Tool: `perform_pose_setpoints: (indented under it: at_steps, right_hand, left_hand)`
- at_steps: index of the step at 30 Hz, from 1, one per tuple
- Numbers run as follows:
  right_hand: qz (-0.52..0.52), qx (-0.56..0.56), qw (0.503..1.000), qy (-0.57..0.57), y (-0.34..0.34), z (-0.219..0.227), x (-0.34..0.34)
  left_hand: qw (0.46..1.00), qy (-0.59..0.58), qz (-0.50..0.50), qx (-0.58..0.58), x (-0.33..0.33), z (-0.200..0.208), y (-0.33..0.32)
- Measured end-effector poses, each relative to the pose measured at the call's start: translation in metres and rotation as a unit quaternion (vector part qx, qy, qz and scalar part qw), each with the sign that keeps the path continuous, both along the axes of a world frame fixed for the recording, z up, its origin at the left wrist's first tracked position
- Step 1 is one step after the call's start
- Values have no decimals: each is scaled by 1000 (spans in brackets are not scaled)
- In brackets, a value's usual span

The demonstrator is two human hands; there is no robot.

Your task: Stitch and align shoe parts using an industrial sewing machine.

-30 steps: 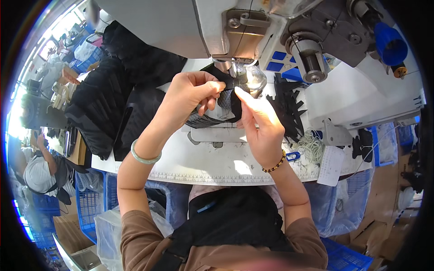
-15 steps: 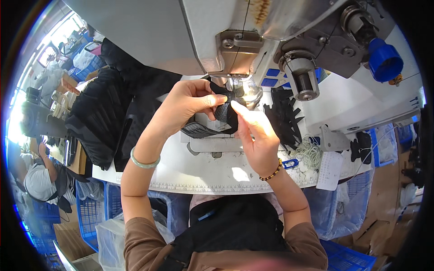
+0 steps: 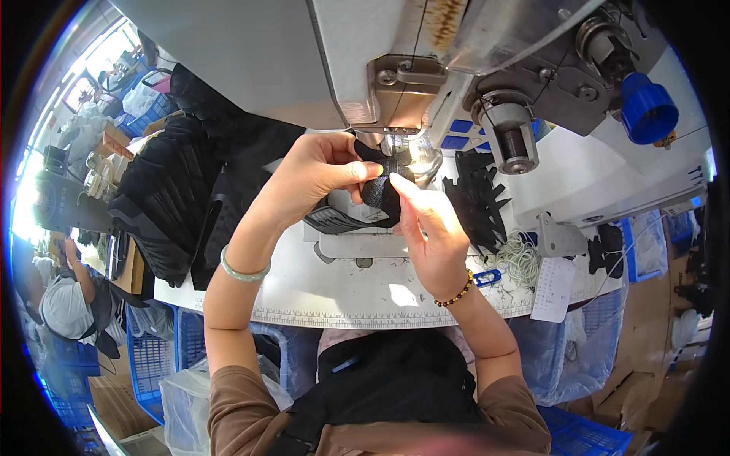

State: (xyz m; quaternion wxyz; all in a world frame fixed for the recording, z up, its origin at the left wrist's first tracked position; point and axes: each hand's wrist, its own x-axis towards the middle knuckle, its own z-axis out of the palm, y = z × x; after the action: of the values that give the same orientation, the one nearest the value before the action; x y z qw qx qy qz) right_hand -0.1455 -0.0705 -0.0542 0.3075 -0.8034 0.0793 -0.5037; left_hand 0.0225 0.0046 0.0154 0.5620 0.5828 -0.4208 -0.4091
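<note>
A black fabric piece (image 3: 374, 194) with a strap-like band lies under the head of the sewing machine (image 3: 399, 99), close to the lit needle area. My left hand (image 3: 323, 173) pinches its upper left edge between thumb and fingers. From the other side my right hand (image 3: 430, 224) grips the same piece, thumb and index finger pressed on it just below the needle. A striped or ribbed flap of the black fabric hangs to the left beneath my left hand. The needle tip and the underside of the fabric are hidden.
Black fabric panels (image 3: 163, 197) are heaped left. Black strips (image 3: 477, 199), tangled pale thread (image 3: 520, 258), a blue thread snipper (image 3: 487, 278) and a paper sheet (image 3: 553, 289) lie right. A ruler tape (image 3: 365, 319) edges the white table. A person (image 3: 68, 304) sits far left.
Both hands keep their hold on the black fabric piece and have barely moved. The view has shifted very slightly.
</note>
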Motion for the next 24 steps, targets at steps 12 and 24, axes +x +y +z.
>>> perform_pose_setpoints:
  at_steps: [12, 24]
  right_hand:
    - [-27, -16, 999, 32, 4, 7, -2]
    - [-70, -42, 994, 68, 5, 24, 0]
  left_hand:
    - [1000, 24, -5, -12, 0, -1, -1]
    - [994, 100, -10, 38, 5, 12, -6]
